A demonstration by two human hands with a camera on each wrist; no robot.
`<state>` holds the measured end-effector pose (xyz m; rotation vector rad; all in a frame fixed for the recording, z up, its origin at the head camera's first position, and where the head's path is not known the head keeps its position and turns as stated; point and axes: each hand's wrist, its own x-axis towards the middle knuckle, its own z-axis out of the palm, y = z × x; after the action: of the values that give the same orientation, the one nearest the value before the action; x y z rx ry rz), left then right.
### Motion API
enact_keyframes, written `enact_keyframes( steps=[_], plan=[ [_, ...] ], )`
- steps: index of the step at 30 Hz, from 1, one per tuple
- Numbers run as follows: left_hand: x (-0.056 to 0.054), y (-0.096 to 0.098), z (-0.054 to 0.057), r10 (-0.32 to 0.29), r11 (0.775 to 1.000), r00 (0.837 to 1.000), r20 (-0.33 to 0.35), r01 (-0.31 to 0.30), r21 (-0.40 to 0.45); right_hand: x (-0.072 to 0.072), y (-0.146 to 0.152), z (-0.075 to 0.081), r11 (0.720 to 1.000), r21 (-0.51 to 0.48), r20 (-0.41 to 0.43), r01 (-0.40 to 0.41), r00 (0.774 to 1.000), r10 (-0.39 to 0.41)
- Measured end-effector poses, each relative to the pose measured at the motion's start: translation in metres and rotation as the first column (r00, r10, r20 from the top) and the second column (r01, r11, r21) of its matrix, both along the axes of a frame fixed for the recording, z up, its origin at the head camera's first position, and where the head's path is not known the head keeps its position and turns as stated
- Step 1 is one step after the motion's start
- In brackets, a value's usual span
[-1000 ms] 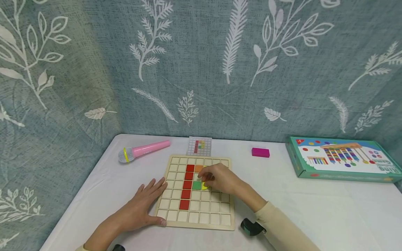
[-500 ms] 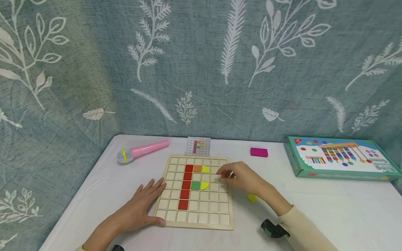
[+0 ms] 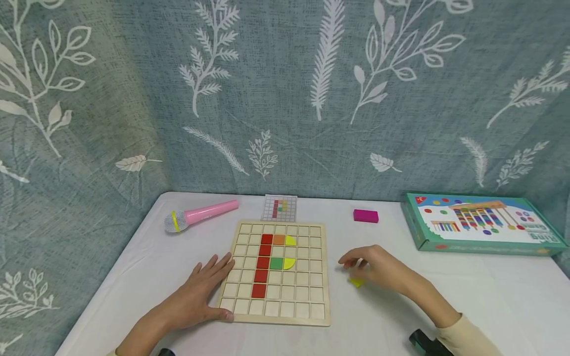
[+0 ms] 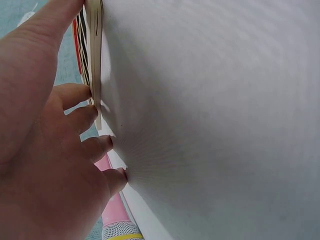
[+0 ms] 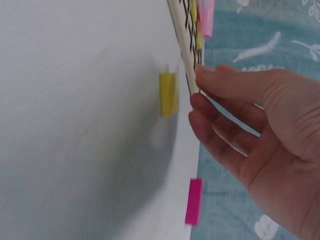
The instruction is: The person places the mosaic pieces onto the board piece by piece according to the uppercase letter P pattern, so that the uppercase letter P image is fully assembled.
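Note:
A wooden grid board (image 3: 287, 310) lies on the white table in the head view. On it are a column of several red squares (image 3: 261, 276), an orange square (image 3: 278, 240), a green square (image 3: 276, 263) and two yellow rounded pieces (image 3: 289, 263). My left hand (image 3: 198, 291) rests with spread fingers along the board's left edge, its thumb at the near left corner. Right of the board, my right hand (image 3: 378, 269) hovers over a yellow block (image 3: 356, 283), partly hiding it. In the right wrist view that block (image 5: 168, 94) stands apart from the loosely bent fingers, which hold nothing.
A small pattern card (image 3: 279, 207) lies behind the board. The pink toy microphone (image 3: 209, 212) is at the back left, a magenta block (image 3: 365, 216) at the back right. Farther right lies a green toy box (image 3: 485, 222). A patterned curtain (image 3: 285, 99) hangs behind the table.
My right hand has moved off the board to the right and toward me, uncovering the yellow pieces, and now hovers over the yellow block. My left hand has stayed at the board's edge.

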<state>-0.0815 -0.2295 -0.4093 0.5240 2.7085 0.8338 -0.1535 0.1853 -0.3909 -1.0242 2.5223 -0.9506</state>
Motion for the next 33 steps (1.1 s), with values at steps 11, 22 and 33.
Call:
enact_keyframes(
  steps=[11,22,33],
  plan=[
    [-0.001,-0.001,-0.001,0.004,1.0,1.0,-0.003,-0.004,-0.002,0.014,0.021,-0.009,1.0,0.011,0.036,0.018,0.999,-0.018],
    [-0.001,-0.001,-0.003,0.002,1.0,1.0,-0.007,-0.002,-0.004,0.013,0.014,-0.008,0.996,0.046,0.005,0.078,0.997,-0.079],
    [0.0,0.0,-0.003,-0.002,1.0,1.0,-0.012,0.001,-0.006,0.005,-0.002,0.002,0.997,-0.017,-0.027,0.073,0.997,-0.074]
  ],
)
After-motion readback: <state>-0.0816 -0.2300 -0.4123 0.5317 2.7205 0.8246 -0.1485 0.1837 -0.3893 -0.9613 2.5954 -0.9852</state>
